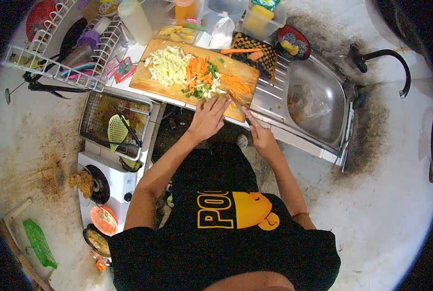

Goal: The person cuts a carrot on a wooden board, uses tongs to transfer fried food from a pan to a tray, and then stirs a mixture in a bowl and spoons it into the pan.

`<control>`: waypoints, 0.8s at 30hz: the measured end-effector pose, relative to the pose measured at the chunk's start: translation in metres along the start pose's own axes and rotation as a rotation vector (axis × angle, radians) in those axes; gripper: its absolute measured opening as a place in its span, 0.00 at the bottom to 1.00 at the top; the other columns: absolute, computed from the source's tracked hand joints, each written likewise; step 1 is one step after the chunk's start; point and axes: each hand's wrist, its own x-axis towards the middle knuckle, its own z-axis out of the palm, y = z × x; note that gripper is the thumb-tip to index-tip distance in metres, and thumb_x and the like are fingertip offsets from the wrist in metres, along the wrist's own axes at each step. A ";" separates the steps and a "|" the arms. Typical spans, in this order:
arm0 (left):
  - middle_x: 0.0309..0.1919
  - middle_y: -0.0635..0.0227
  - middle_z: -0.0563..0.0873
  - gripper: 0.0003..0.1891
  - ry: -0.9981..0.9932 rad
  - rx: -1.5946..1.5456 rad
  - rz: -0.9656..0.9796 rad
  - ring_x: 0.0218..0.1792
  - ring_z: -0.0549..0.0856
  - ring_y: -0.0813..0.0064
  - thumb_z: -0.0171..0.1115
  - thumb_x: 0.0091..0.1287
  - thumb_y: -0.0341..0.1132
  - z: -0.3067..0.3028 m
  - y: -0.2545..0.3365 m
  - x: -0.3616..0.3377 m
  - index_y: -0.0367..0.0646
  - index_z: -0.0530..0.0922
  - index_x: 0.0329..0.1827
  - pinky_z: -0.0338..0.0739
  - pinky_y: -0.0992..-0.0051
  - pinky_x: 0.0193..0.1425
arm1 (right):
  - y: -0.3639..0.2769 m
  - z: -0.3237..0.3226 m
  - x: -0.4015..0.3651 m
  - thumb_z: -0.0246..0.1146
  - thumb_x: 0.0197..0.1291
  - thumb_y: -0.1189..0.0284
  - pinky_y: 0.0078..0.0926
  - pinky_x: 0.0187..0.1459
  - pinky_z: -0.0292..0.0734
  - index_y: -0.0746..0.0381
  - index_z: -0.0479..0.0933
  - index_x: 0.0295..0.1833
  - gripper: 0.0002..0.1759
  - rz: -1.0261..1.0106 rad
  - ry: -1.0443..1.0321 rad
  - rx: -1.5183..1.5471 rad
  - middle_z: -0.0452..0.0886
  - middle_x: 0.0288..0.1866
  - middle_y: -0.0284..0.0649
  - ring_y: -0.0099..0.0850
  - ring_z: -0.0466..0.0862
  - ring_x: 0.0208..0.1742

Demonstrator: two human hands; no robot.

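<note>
At ten o'clock is a white wire dish rack (110, 40); at eleven, a pale bottle (135, 23); at two, a steel sink (318, 127) with a black tap (407, 72) beyond; at nine, a green slotted spatula (117, 130); at eight, a white stove (118, 169).

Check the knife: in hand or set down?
In hand: the right hand closes its fingers around the handle of the knife, blade over the cutting board.

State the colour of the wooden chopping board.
The chopping board is light brown, seen best in the head view.
</note>
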 end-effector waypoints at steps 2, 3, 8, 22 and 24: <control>0.69 0.67 0.67 0.36 -0.031 0.005 -0.002 0.65 0.67 0.62 0.59 0.59 0.38 0.000 -0.001 -0.001 0.48 0.60 0.73 0.60 0.51 0.66 | 0.001 0.007 0.000 0.48 0.70 0.70 0.53 0.44 0.76 0.35 0.53 0.75 0.31 -0.036 0.042 -0.002 0.81 0.34 0.62 0.58 0.82 0.36; 0.69 0.67 0.66 0.36 -0.042 0.003 0.011 0.64 0.67 0.62 0.59 0.58 0.38 0.000 -0.003 0.000 0.48 0.60 0.73 0.60 0.51 0.66 | -0.003 0.008 0.001 0.47 0.70 0.70 0.54 0.44 0.76 0.35 0.53 0.75 0.31 -0.072 0.087 -0.005 0.80 0.34 0.63 0.59 0.82 0.37; 0.70 0.66 0.65 0.38 -0.056 0.003 0.058 0.65 0.67 0.63 0.60 0.57 0.39 0.000 -0.011 0.002 0.47 0.60 0.74 0.60 0.53 0.66 | -0.016 0.003 0.002 0.46 0.70 0.73 0.48 0.52 0.73 0.39 0.51 0.76 0.32 0.199 -0.101 -0.033 0.76 0.52 0.58 0.56 0.79 0.50; 0.68 0.63 0.66 0.37 -0.018 0.000 0.079 0.67 0.66 0.64 0.61 0.55 0.37 -0.010 -0.005 0.005 0.42 0.62 0.71 0.61 0.52 0.64 | -0.013 -0.008 0.043 0.48 0.67 0.80 0.39 0.62 0.70 0.44 0.56 0.75 0.33 0.110 -0.070 0.158 0.68 0.69 0.49 0.52 0.74 0.62; 0.69 0.63 0.65 0.36 -0.017 -0.050 0.071 0.66 0.66 0.63 0.60 0.56 0.37 -0.010 -0.003 0.006 0.42 0.62 0.70 0.61 0.52 0.63 | -0.016 -0.018 0.032 0.49 0.68 0.80 0.39 0.63 0.69 0.43 0.57 0.75 0.32 0.053 0.010 0.061 0.68 0.69 0.47 0.51 0.72 0.64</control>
